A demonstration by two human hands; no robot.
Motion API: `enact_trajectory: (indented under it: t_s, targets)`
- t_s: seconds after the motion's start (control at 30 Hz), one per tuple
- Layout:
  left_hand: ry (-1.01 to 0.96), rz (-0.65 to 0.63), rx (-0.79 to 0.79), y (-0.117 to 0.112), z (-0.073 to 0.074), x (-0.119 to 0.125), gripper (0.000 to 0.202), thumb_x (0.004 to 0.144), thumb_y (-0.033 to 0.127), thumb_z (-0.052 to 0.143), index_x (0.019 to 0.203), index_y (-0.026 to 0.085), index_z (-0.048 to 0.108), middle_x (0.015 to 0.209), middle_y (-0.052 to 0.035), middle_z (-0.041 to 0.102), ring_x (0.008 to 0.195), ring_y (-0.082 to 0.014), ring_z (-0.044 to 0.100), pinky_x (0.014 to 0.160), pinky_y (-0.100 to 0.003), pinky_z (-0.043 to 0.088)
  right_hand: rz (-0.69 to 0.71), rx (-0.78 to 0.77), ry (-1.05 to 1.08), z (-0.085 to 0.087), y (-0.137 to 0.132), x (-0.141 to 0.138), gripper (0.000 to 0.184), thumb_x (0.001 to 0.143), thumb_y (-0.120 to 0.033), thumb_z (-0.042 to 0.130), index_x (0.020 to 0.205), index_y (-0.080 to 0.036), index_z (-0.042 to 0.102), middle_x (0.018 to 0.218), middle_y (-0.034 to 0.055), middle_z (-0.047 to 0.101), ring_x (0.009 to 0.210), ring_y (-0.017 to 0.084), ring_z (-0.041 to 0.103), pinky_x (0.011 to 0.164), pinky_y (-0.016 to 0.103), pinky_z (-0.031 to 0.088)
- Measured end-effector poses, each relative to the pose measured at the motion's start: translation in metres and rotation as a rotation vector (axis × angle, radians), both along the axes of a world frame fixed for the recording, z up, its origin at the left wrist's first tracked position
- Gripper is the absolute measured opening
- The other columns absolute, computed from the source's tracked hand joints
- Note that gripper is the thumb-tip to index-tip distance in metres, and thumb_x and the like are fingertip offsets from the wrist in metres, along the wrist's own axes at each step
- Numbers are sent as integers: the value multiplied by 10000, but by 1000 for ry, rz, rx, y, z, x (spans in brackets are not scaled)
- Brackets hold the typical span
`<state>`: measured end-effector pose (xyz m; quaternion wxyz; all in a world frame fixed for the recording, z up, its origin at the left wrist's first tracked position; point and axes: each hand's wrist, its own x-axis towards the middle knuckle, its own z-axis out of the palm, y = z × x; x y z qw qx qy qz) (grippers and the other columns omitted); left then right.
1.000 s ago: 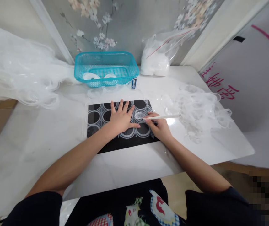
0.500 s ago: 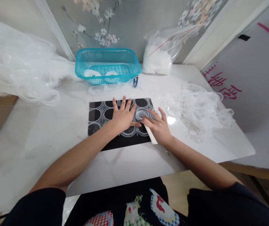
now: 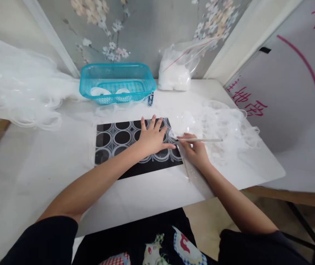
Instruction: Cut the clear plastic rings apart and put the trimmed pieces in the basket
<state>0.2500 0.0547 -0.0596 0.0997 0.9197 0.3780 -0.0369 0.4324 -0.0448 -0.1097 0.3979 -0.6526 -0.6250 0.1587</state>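
Stick [image 3: 201, 140] swung rightward, right hand [image 3: 196, 154] seemingly pinching it, left hand [image 3: 153, 139] flat on mat [image 3: 135, 171]

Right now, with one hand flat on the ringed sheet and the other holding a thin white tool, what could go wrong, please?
The thin white tool in the right hand points close to the thumb of the left hand, so a slip could jab it. The loose clear plastic pile lies right beside the tool and might snag it or slide onto the black mat.

Black circle-patterned mat [image 3: 113, 138] flat, white stick [image 3: 209, 140] level
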Motion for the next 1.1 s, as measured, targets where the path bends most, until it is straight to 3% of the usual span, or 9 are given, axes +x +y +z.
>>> enact_trajectory:
  t_s: [0.13,0.43,0.5,0.63,0.7,0.8,0.9,1.0,1.1]
  targets:
    - [73,-22,0,-2,-5,17,925,800,759,439,1470,127,351,1586,-179,147,1462,-409,12,1090,-718,-24,-15,-40,125,0,2,-1,215,898,-394,549,902,-241,700,1002,61,745,1154,290,609,998,514,435]
    - [106,10,-9,-1,-7,18,940,793,761,450,1494,153,304,1587,-187,142,1451,-445,1,1071,-730,-49,1,-4,88,1,4,2,200,910,-379,538,877,-251,688,965,53,743,1093,277,634,961,485,471]
    - [125,13,-18,-1,-6,20,942,793,754,459,1497,152,295,1589,-180,137,1451,-442,-2,1071,-730,-53,15,19,-32,0,0,-2,180,921,-339,517,894,-254,673,964,47,743,1145,290,600,1007,528,427]
    - [143,1,-15,-1,-5,23,928,812,743,436,1499,137,283,1586,-175,154,1457,-424,-10,1062,-741,-64,63,47,-470,7,6,-4,167,874,-177,519,882,-292,639,972,-11,740,1268,253,498,1158,549,189]
    - [144,-13,1,-1,-5,24,935,808,752,428,1492,129,299,1586,-176,153,1459,-420,-20,1057,-745,-72,-28,51,-573,20,24,11,166,837,-152,533,872,-279,634,945,-9,736,1226,236,512,1162,535,157]
    - [129,-14,6,-2,-6,20,988,781,784,427,1498,121,278,1593,-171,111,1458,-420,-33,1053,-748,-74,-358,107,-553,46,60,54,268,900,-153,373,977,-152,630,1032,163,681,1241,334,439,1058,706,89]
    - [57,-2,11,-2,-7,12,1073,749,822,421,1527,129,165,1599,-158,75,1458,-422,-27,1060,-744,-67,-606,27,-518,68,81,92,207,879,-228,464,925,-129,640,1063,210,645,1232,378,424,1004,697,204]
    - [-17,17,-4,-2,-6,6,1035,762,836,360,1532,175,155,1602,-144,91,1457,-427,-15,1072,-737,-37,-548,-20,-376,72,74,94,106,788,-222,593,782,-127,639,1063,228,644,1212,419,443,980,696,246]
    - [-36,29,4,-1,-7,6,924,813,801,307,1515,204,244,1599,-145,124,1458,-425,1,1073,-736,-22,-366,68,-226,58,51,60,147,838,-250,557,816,-147,660,1073,180,677,1219,335,499,1054,583,298]
